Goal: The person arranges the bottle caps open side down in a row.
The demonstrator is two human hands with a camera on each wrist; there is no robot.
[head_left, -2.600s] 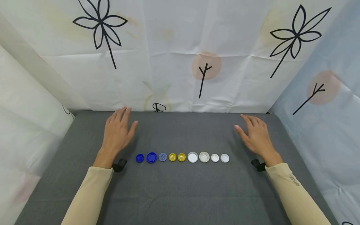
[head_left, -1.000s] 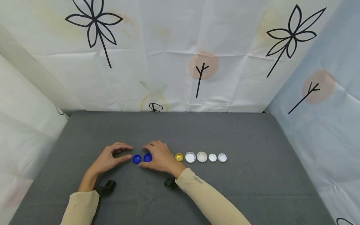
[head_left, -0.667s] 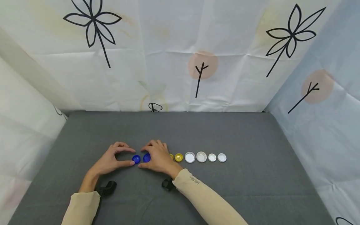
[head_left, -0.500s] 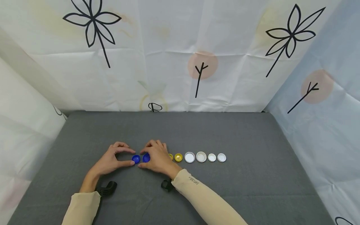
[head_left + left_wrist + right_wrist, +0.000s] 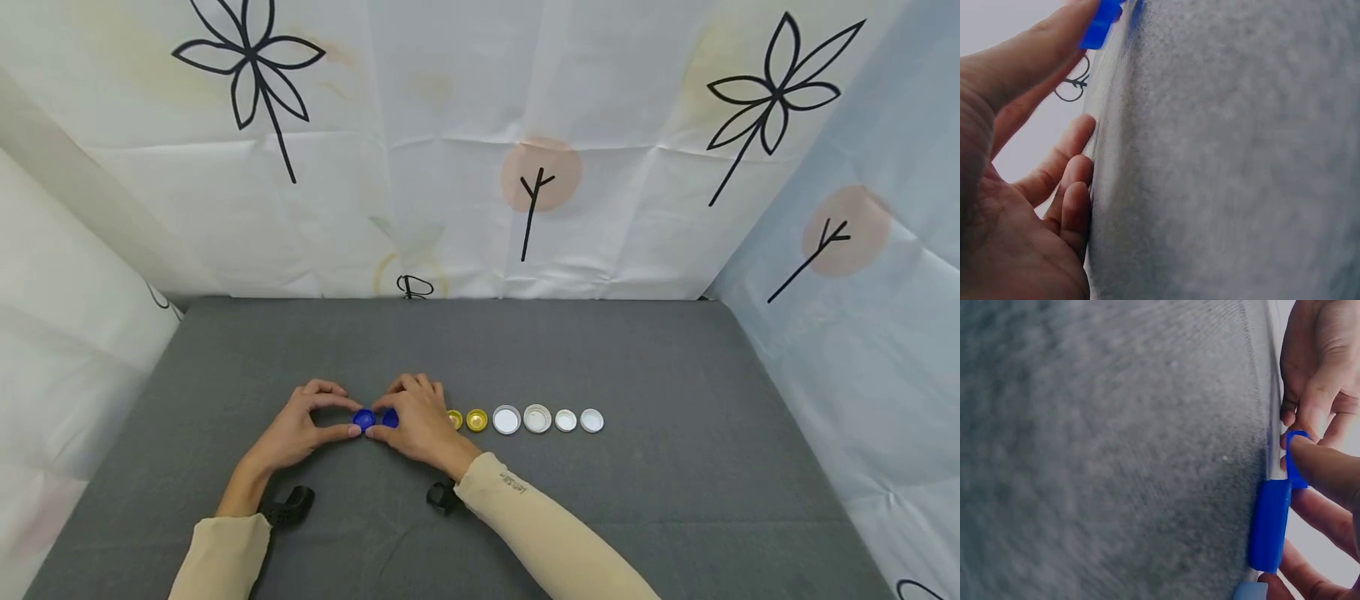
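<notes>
Inspecting from my remote station, I found the small blue cap (image 5: 363,419) left of centre in the head view. The left hand (image 5: 295,429) pinched it between thumb and index finger. The right hand (image 5: 424,423) appeared to pinch it also: its thumb overlapped the cap in the right wrist view, though I could not fully verify the index contact. I judged the cap light, stiff, slightly slippery and unlikely to break, best taken by opposite sides of its rim.

Just beside it, the larger blue cap (image 5: 1270,525) lay on the grey cloth (image 5: 480,533), partly covered by the right hand in the head view. A pale blue cap (image 5: 1250,591) was cut off at the right wrist view's bottom edge. Right of centre in the head view ran two yellow caps (image 5: 477,420), one partly hidden, and four white caps (image 5: 537,419). The left wrist view cropped the small cap at its top edge.
</notes>
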